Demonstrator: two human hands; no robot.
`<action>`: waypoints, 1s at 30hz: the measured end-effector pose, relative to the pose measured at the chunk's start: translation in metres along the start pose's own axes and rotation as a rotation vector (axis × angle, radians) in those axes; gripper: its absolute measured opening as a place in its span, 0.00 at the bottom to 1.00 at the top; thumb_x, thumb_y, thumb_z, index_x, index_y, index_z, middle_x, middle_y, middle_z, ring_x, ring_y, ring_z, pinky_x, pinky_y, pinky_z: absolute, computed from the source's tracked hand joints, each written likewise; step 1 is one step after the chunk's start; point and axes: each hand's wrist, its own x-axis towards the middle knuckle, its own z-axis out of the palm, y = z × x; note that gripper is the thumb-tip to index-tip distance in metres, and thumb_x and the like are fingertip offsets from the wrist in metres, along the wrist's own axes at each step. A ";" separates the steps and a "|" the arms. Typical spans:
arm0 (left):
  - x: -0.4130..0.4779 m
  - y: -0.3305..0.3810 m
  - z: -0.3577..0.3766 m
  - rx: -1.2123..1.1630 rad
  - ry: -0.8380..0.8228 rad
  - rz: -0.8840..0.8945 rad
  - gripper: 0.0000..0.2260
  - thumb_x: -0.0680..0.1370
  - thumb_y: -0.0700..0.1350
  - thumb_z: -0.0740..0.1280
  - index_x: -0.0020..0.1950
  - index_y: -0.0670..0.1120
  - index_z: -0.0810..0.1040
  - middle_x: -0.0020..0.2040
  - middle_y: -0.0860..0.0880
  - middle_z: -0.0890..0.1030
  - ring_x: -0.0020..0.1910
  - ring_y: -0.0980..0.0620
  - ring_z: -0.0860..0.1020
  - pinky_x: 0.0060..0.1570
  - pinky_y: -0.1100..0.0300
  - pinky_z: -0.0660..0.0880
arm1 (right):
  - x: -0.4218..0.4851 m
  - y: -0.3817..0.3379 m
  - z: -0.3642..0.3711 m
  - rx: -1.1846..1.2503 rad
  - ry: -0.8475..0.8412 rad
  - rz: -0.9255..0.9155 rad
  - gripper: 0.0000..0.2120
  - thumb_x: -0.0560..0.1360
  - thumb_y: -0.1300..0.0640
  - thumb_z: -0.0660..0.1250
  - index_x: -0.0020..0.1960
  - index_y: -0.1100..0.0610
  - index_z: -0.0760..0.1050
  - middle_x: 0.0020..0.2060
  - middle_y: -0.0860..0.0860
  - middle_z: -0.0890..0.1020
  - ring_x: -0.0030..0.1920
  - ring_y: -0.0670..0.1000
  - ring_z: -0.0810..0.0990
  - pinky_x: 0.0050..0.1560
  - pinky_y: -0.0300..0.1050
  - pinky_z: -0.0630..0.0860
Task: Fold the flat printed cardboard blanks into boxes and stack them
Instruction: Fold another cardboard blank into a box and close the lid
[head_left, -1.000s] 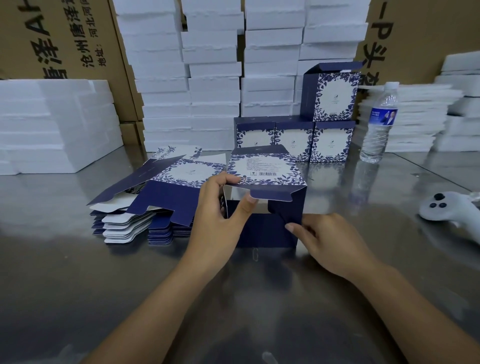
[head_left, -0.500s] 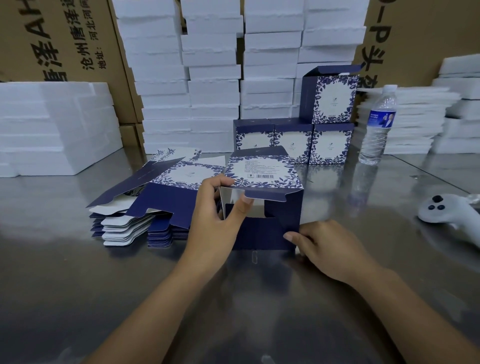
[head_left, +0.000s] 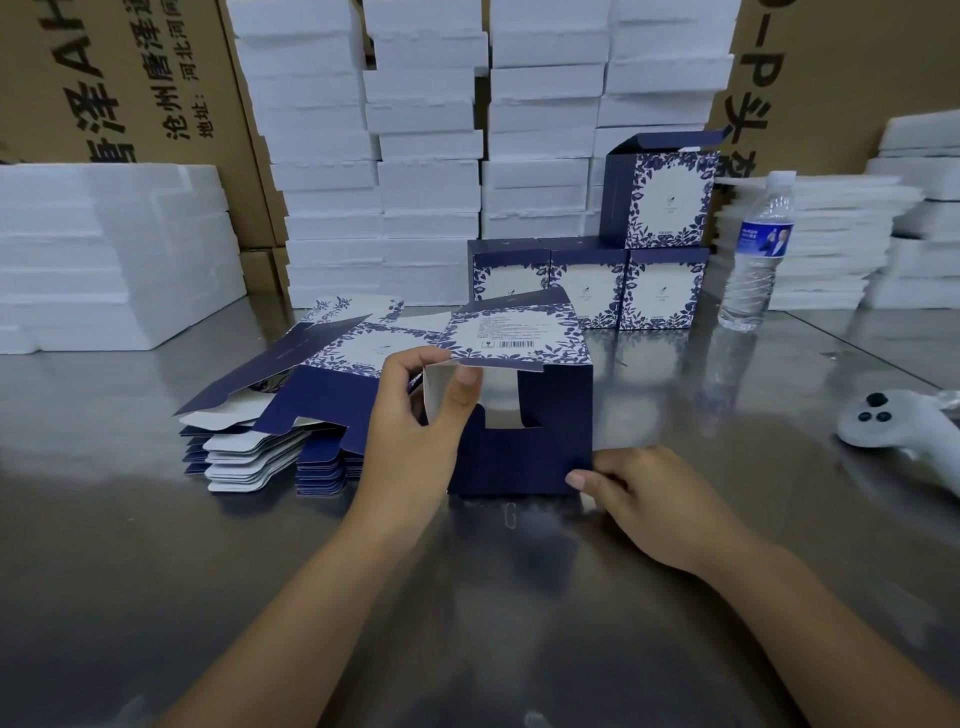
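Blanks (head_left: 249, 457) beside box (head_left: 524, 462) — bottle (head_left: 756, 254), controller (head_left: 893, 426) (white) right

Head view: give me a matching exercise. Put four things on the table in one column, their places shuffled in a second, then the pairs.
1. bottle
2. controller
3. blanks
4. half-folded box

A. between the left hand and right hand
B. piled flat, left of the left hand
C. lying at the far right of the table
D. upright, right of the finished boxes

Pairs: 1-D, 2-C, 3-B, 4-A
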 end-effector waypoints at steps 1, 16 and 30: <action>0.000 0.001 0.000 -0.005 0.003 -0.002 0.28 0.60 0.70 0.63 0.54 0.56 0.73 0.52 0.57 0.78 0.45 0.66 0.77 0.43 0.68 0.74 | 0.000 0.000 0.000 0.006 0.001 -0.003 0.20 0.78 0.44 0.60 0.30 0.51 0.65 0.24 0.47 0.72 0.28 0.44 0.69 0.31 0.43 0.65; 0.007 0.006 -0.006 -0.088 0.123 -0.112 0.25 0.58 0.71 0.61 0.46 0.57 0.75 0.43 0.62 0.77 0.31 0.63 0.67 0.62 0.35 0.64 | -0.001 -0.009 0.006 0.120 0.159 0.046 0.25 0.76 0.40 0.56 0.30 0.57 0.69 0.21 0.48 0.68 0.28 0.50 0.70 0.35 0.49 0.71; -0.009 0.004 0.006 0.029 -0.086 0.081 0.24 0.63 0.67 0.64 0.54 0.56 0.73 0.45 0.70 0.77 0.45 0.71 0.76 0.43 0.72 0.74 | 0.000 -0.033 -0.017 0.028 0.648 -0.307 0.29 0.72 0.43 0.67 0.69 0.51 0.67 0.68 0.49 0.69 0.68 0.48 0.66 0.69 0.41 0.60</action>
